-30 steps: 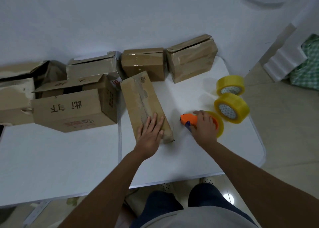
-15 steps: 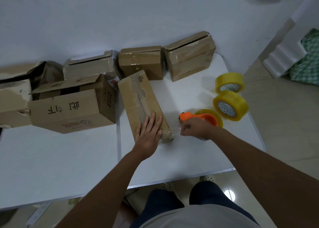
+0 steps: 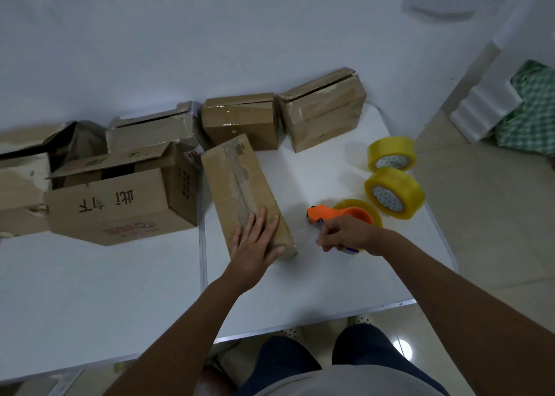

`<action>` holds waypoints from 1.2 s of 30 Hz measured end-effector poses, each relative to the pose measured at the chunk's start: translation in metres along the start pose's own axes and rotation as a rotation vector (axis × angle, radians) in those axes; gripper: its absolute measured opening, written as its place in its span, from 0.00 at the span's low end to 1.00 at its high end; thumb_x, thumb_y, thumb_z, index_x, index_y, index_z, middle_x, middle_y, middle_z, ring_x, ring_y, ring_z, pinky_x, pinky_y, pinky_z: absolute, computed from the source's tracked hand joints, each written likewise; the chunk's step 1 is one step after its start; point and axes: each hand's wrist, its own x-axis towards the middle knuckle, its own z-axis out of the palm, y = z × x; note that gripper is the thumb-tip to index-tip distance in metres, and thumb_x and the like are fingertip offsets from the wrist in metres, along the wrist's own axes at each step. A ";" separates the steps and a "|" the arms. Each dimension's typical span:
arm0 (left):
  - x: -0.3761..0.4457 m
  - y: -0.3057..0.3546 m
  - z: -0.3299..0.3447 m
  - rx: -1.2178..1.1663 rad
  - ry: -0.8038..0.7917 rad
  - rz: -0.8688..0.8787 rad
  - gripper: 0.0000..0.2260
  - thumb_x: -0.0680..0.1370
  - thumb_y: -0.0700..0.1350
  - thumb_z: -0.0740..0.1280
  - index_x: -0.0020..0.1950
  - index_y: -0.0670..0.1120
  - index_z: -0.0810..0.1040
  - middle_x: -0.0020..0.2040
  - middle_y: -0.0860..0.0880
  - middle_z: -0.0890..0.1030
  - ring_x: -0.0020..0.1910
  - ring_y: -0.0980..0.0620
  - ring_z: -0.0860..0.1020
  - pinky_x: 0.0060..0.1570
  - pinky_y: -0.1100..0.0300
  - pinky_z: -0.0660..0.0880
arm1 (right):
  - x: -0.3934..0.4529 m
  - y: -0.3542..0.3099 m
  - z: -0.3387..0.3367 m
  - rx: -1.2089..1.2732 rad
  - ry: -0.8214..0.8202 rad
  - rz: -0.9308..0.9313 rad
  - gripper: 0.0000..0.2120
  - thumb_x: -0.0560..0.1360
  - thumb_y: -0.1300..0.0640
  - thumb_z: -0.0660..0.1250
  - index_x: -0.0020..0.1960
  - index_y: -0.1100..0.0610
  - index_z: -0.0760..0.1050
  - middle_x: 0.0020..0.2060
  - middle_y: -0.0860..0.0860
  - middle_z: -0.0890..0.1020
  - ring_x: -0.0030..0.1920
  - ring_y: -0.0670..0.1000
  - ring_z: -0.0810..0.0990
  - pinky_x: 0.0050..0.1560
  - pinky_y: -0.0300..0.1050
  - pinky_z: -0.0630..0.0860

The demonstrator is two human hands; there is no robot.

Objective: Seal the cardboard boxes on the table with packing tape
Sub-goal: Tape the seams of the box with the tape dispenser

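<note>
The long flat cardboard box (image 3: 244, 193) is lying near the middle of the white table (image 3: 315, 281), running at a slant away from the person, its top flaps closed and a wrinkled strip of old clear tape running down its centre seam beside a small barcode label. Around it, 5 more cardboard boxes are sitting along the wall and at the left, among them a big printed box (image 3: 120, 206) with its flaps standing open and 2 smaller boxes at the back, one (image 3: 241, 122) showing glossy tape. 2 loose yellow tape rolls (image 3: 393, 191) are resting on edge near the right side of the table. An orange tape dispenser (image 3: 339, 214) loaded with a 3rd yellow roll is standing just right of the long box. The left hand (image 3: 256, 244) is pressing flat, fingers spread, on the near end of the long box. The right hand (image 3: 347, 233) is gripping the dispenser's lower part, fingers curled closed around it, forearm reaching in from the lower right.
</note>
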 end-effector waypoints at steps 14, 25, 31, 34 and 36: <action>0.000 0.005 0.012 0.511 0.157 0.112 0.29 0.81 0.60 0.50 0.76 0.44 0.68 0.74 0.39 0.69 0.70 0.35 0.70 0.59 0.41 0.74 | -0.001 0.020 0.031 0.012 0.374 -0.158 0.14 0.78 0.54 0.67 0.37 0.59 0.81 0.33 0.49 0.84 0.38 0.44 0.80 0.43 0.40 0.74; 0.005 0.007 0.005 0.451 0.163 0.071 0.33 0.80 0.69 0.46 0.68 0.48 0.75 0.66 0.41 0.77 0.64 0.37 0.75 0.56 0.40 0.73 | 0.001 0.030 0.047 -0.189 0.577 -0.302 0.11 0.80 0.53 0.64 0.39 0.50 0.77 0.31 0.40 0.77 0.35 0.37 0.77 0.35 0.30 0.68; 0.009 0.012 0.005 0.437 0.241 0.055 0.30 0.76 0.71 0.55 0.61 0.49 0.77 0.62 0.43 0.77 0.63 0.37 0.74 0.54 0.43 0.71 | 0.013 0.035 0.048 -0.307 0.644 -0.346 0.12 0.81 0.53 0.63 0.42 0.57 0.78 0.34 0.48 0.79 0.36 0.50 0.77 0.35 0.43 0.69; 0.009 0.007 0.010 0.434 0.282 0.067 0.30 0.78 0.70 0.54 0.63 0.48 0.77 0.64 0.42 0.77 0.64 0.37 0.74 0.56 0.42 0.72 | 0.020 0.033 0.053 -0.300 0.646 -0.340 0.12 0.82 0.54 0.62 0.43 0.58 0.77 0.35 0.48 0.78 0.37 0.49 0.75 0.36 0.40 0.65; 0.008 0.004 0.012 0.430 0.300 0.069 0.31 0.78 0.70 0.52 0.64 0.48 0.77 0.65 0.42 0.77 0.65 0.37 0.74 0.57 0.41 0.72 | 0.029 0.034 0.057 -0.306 0.637 -0.346 0.14 0.82 0.51 0.58 0.43 0.57 0.76 0.37 0.49 0.78 0.39 0.49 0.75 0.39 0.42 0.65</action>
